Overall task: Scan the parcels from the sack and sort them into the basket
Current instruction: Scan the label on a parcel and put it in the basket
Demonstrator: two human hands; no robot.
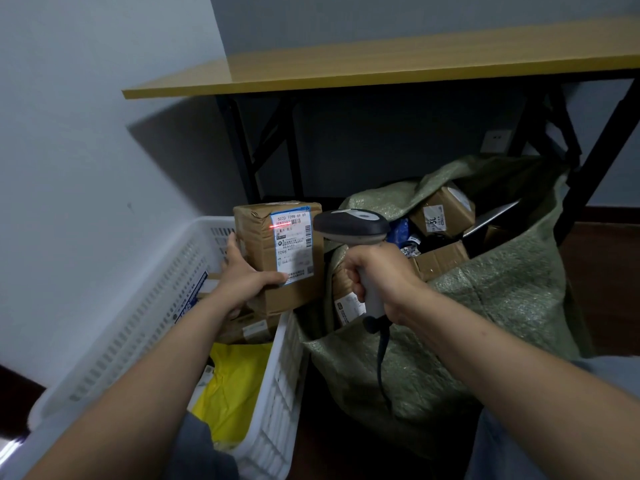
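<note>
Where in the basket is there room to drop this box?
Crowded: cardboard parcels fill the basket's far end under the held box, a yellow mailer its near right. The left forearm hides the rest. Bare room shows on the wooden tabletop behind.

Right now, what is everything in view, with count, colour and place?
held parcel: one, brown cardboard, above the basket's far corner.
scanner: one, grey, aimed at the held parcel.
basket: one, white, lower left.
yellow bag: one, inside the basket.
sack: one, green, right, open.
sack parcels: several, brown, inside the sack.
table: one, wooden top, black legs, behind.
left hand: grips the held parcel.
right hand: grips the scanner.
</note>
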